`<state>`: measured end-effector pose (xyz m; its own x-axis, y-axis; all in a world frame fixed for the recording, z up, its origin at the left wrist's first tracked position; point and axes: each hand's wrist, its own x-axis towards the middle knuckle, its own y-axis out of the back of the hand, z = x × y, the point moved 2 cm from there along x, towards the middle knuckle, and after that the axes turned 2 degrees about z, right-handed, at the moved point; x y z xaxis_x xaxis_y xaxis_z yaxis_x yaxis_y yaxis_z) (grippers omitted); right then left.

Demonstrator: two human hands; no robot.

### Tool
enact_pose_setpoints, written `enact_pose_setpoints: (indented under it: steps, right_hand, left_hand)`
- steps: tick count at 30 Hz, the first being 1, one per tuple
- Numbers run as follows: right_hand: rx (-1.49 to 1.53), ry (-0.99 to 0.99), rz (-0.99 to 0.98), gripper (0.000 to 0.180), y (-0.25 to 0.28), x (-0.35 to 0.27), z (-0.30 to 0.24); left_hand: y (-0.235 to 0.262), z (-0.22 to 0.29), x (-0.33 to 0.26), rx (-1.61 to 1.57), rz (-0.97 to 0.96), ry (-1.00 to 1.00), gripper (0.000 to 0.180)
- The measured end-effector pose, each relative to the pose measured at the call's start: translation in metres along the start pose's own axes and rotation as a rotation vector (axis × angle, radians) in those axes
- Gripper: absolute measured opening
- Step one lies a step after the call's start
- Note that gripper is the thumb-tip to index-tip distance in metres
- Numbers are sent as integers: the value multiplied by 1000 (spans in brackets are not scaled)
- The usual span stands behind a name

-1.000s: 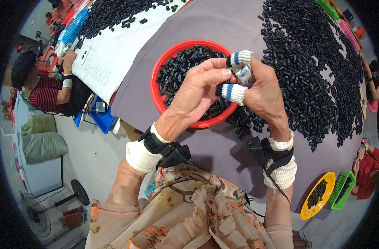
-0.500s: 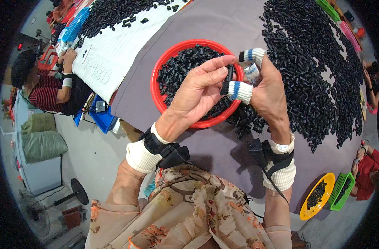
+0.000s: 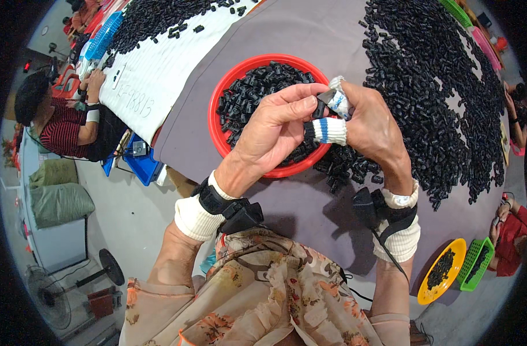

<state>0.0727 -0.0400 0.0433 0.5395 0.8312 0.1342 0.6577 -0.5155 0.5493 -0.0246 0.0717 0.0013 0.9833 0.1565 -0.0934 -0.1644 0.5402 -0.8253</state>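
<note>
My left hand (image 3: 266, 124) is closed, thumb and forefinger pinching a small black plastic part (image 3: 319, 109) over the red basin (image 3: 218, 128). Knitted white finger sleeves with blue stripes (image 3: 331, 131) cover the thumb and forefinger of my right hand (image 3: 373, 121). Between those fingers sits a small white-wrapped piece with a thin grey edge like a blade (image 3: 336, 102), held against the black part. Many similar black parts (image 3: 249, 95) fill the basin beneath my hands. My fingers partly hide where the piece and the part meet.
A large spread of black parts (image 3: 430, 104) covers the table's right side. At lower right are a yellow bowl (image 3: 456, 259) and a green basket (image 3: 470, 279), both containing black parts. Another person (image 3: 64, 127) works at the left beside a white sheet (image 3: 142, 86).
My right hand has tipped inward, bringing the white-wrapped piece left against the black part. The right wrist has shifted slightly right. My left hand stays nearly still.
</note>
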Motion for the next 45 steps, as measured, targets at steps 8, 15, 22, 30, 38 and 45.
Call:
enact_pose_setpoints:
  steps: [8,15,22,30,38,45]
  right_hand:
    - [10,2,-11,37,-2,0,3]
    - [11,-21,-11,36,-2,0,4]
    - [-3,-16,-31,38,-3,0,6]
    - [38,36,-48,35,-4,0,12]
    - [40,25,-41,33,-3,-3,12]
    - [94,-25,95,36,1,-4,6]
  left_hand:
    - [2,-1,0,-4,-5,14,25]
    - [0,-2,1,-18,-19,21,26]
    - [2,-5,2,-5,30,11,24]
    - [-2,-8,3,4,98,4,23]
    - [-4,-7,4,-27,78,18,22]
    - [1,-7,6,-145,-45,29,28]
